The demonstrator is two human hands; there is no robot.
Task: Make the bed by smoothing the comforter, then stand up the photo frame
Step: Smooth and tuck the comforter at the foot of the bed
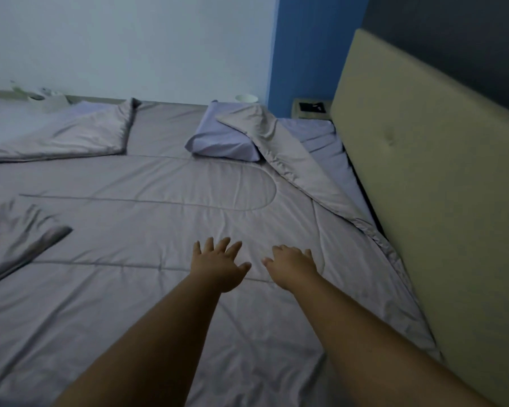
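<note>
A grey quilted comforter (147, 224) covers most of the bed. My left hand (218, 264) lies flat on it with fingers spread. My right hand (291, 264) rests palm down just to the right, fingers apart. Neither hand holds anything. The comforter's top right edge (300, 171) is folded back beside a lilac pillow (224, 136). Its far left corner (80, 133) is also folded over, and creases bunch at the left (21, 239). A dark flat object that may be the photo frame (312, 107) lies on the bedside table; I cannot tell for sure.
A beige padded headboard (423, 183) runs along the right side. A bedside table (299, 111) sits in the far corner by a blue wall. A white cup (246, 98) stands behind the pillow. Small items (41, 96) sit on a ledge at the far left.
</note>
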